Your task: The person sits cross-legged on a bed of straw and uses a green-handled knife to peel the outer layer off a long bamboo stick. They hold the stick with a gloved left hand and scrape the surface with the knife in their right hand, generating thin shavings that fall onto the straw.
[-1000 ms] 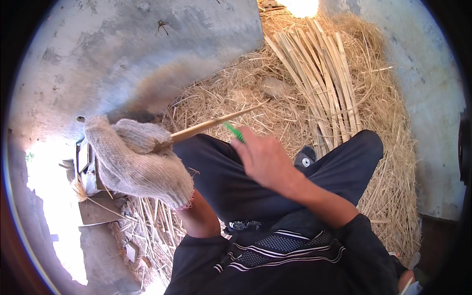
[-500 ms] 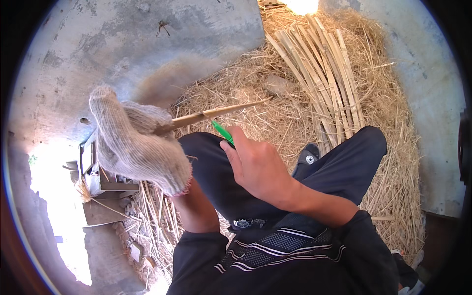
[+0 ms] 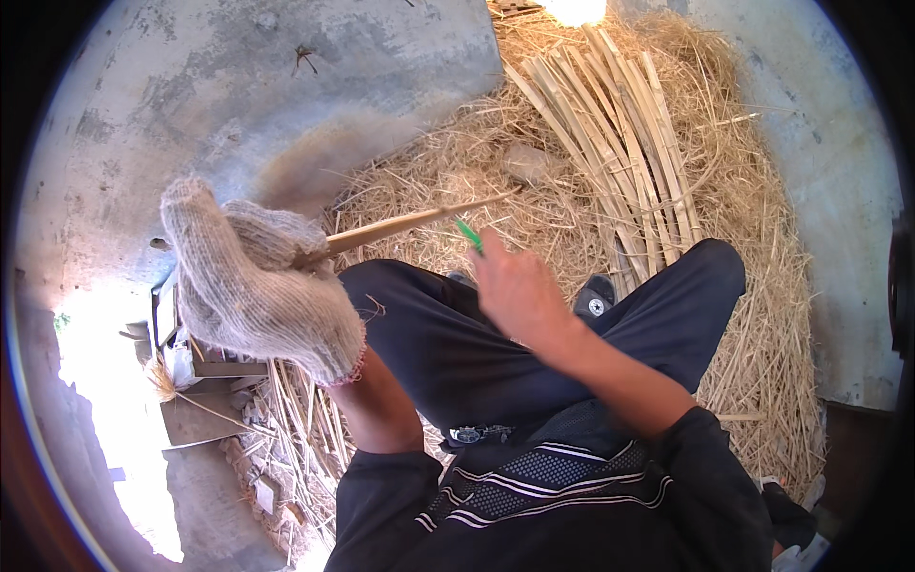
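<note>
My left hand [image 3: 257,286], in a ribbed grey-beige knitted glove, is closed around the thick end of a pale, split bamboo-like strip [image 3: 391,226]. The strip sticks out to the right over my left knee and tapers to a dark point. In my bare right hand [image 3: 519,294], blurred by motion, is a slim green-handled knife [image 3: 469,235]. Its green end lies just below the strip's outer half; I cannot tell whether the blade touches it. The fingers of my right hand are curled around the handle.
Loose straw-like shavings [image 3: 429,181] cover the floor ahead. A bundle of split strips [image 3: 629,143] lies beyond my right leg [image 3: 658,315]. A brownish block [image 3: 529,164] sits among the shavings. Concrete walls [image 3: 219,86] rise at both sides. A small wooden stand [image 3: 229,368] is at the left.
My right hand and the knife have moved right along the strip, toward its pointed end. My left hand keeps its hold on the strip, nearly in the same place.
</note>
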Demonstrator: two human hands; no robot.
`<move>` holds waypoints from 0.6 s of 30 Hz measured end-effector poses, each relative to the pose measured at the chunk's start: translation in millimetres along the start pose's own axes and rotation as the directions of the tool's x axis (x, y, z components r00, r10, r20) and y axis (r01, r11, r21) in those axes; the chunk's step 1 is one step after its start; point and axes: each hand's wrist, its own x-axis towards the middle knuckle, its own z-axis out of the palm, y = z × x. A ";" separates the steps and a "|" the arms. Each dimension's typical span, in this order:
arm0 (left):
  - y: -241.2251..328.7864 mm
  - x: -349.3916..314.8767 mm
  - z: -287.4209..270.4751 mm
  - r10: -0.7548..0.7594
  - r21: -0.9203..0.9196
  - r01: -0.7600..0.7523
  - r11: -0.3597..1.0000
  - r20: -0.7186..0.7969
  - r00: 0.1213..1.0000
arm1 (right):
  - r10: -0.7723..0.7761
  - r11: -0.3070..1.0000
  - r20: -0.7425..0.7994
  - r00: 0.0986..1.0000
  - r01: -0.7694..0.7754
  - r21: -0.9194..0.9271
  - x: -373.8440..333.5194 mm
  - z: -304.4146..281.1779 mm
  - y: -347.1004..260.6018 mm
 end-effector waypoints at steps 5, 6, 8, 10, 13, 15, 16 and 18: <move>2.8 -2.0 -1.2 0.003 -0.008 -0.003 1.000 -0.021 1.000 | -0.125 0.982 0.037 0.991 0.118 0.148 -3.9 -19.8 -19.7; -0.2 -2.2 -1.6 0.027 -0.005 -0.027 1.000 -0.004 1.000 | -0.218 0.951 -0.063 0.974 0.226 0.211 -11.7 -27.5 -36.2; -8.0 -2.7 -8.0 0.062 0.018 -0.063 0.998 0.038 0.997 | -0.275 0.916 -0.150 0.950 0.306 0.259 -22.2 -27.8 -44.0; 1.0 -4.4 -0.1 0.005 -0.003 -0.005 1.000 -0.021 1.000 | -0.265 0.925 -0.136 0.955 0.291 0.246 -21.0 -20.6 -36.3; -3.6 -5.9 -0.7 0.067 0.048 -0.065 0.997 -0.046 0.997 | 0.020 0.998 0.074 0.997 -0.024 0.059 2.6 6.7 19.4; -2.6 -8.1 -2.4 0.053 0.039 -0.051 0.998 -0.051 0.997 | -0.009 0.999 0.092 0.996 0.004 0.051 10.1 1.3 20.7; -2.4 -10.3 -0.9 0.036 0.034 -0.035 0.999 -0.056 0.998 | -0.059 0.994 0.090 0.994 0.050 0.093 7.4 -13.8 6.5; 1.4 -13.6 -1.0 0.012 0.025 -0.010 1.000 -0.054 0.998 | -0.164 0.968 0.005 0.986 0.160 0.191 0.5 -20.4 -7.6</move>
